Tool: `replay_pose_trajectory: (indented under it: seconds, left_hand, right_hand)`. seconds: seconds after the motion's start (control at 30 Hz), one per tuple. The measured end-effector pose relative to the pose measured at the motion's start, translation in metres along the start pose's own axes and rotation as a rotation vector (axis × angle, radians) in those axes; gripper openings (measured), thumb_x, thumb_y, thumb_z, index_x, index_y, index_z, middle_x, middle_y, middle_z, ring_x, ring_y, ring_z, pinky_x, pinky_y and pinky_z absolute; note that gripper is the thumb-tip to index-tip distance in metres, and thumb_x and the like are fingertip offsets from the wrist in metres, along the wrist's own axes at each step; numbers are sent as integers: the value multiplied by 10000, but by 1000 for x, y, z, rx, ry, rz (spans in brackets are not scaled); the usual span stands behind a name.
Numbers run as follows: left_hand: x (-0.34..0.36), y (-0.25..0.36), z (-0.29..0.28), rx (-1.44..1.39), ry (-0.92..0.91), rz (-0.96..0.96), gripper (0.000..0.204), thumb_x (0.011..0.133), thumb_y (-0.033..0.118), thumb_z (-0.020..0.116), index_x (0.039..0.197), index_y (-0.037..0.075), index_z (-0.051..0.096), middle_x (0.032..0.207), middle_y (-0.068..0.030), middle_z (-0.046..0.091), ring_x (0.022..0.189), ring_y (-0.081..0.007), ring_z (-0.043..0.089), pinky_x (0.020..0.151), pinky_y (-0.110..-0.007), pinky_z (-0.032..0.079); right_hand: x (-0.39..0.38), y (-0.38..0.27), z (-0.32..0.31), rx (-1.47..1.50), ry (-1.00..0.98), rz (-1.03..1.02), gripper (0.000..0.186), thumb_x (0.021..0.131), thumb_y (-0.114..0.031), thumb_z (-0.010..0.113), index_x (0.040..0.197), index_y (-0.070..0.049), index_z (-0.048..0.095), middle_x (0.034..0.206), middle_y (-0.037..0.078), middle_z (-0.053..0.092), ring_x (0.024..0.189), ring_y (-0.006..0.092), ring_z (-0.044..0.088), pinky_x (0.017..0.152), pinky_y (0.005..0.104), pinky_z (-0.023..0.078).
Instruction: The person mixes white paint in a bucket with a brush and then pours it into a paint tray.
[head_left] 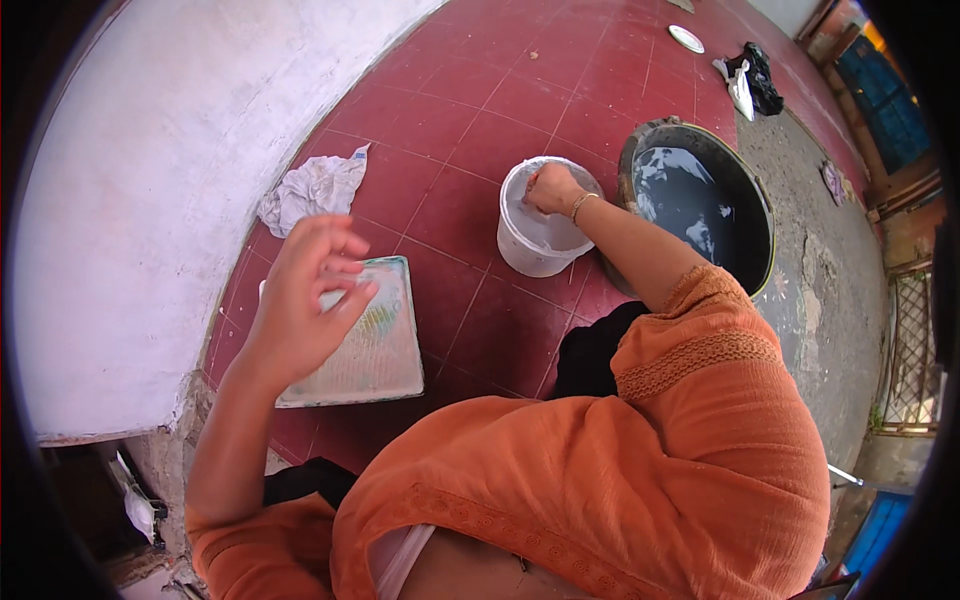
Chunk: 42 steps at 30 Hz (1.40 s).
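Possibly the bucket (535, 258), at mid-scene on the red floor (450, 225), could tip or slop if my right grip (553, 189), dipped into its mouth, knocks the side; its fingers curl, but I cannot tell whether they pinch anything. My left grip (305, 300), loosely spread and seemingly empty, hangs by the tray (388, 372), near left, which a low sweep might jolt. Right of the bucket, the tub (737, 168) limits my elbow; a crumpled cloth (318, 192) lies farther left, beside the wall (200, 130).
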<state>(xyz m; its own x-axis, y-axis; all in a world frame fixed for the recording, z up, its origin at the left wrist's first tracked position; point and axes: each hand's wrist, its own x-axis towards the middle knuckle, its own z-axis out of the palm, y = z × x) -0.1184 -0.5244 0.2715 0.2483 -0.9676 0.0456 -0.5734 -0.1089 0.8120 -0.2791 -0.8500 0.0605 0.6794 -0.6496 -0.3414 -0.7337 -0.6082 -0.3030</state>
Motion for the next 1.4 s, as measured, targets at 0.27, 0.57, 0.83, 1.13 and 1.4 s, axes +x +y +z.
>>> replay_pose_trajectory:
  seconds: [0.27, 0.57, 0.83, 1.13, 1.4]
  left_hand:
    - [-89, 11, -24, -100, 96, -224, 357, 743, -54, 624, 1063, 21, 485, 1291, -104, 350, 936, -137, 557, 786, -262, 494]
    - [-144, -10, -26, -296, 368, -333, 352, 763, -46, 607, 1086, 12, 478, 1362, -141, 308, 960, -127, 564, 801, -241, 497]
    - [-146, -18, -33, -220, 415, -289, 331, 781, -30, 599, 1090, 14, 487, 1365, -134, 313, 959, -124, 565, 788, -228, 486]
    - [-155, -18, -38, -98, 445, -310, 333, 777, -38, 599, 1087, 25, 496, 1370, -128, 312, 950, -120, 561, 788, -230, 482]
    - [-152, -15, -43, -93, 460, -282, 344, 771, -35, 606, 1091, 24, 497, 1369, -130, 322, 946, -120, 552, 795, -240, 479]
  right_hand:
    - [-13, 18, 1, -192, 109, 95, 212, 731, -242, 593, 721, -34, 634, 746, 157, 644, 764, 287, 641, 713, 360, 507]
    - [15, 2, 5, -321, 23, -76, 208, 724, -254, 619, 786, -62, 670, 818, 139, 655, 784, 282, 637, 713, 373, 508]
    - [28, 58, 12, -395, 159, 151, 198, 731, -276, 623, 775, -92, 680, 820, 124, 667, 768, 277, 649, 697, 360, 514]
    - [-6, 5, 1, 595, -182, 149, 257, 727, -293, 644, 638, -60, 582, 716, 106, 636, 787, 227, 642, 689, 329, 505]
    - [14, 46, 9, -20, 122, 181, 284, 722, -322, 642, 695, -42, 605, 732, 104, 644, 759, 244, 637, 688, 345, 513]
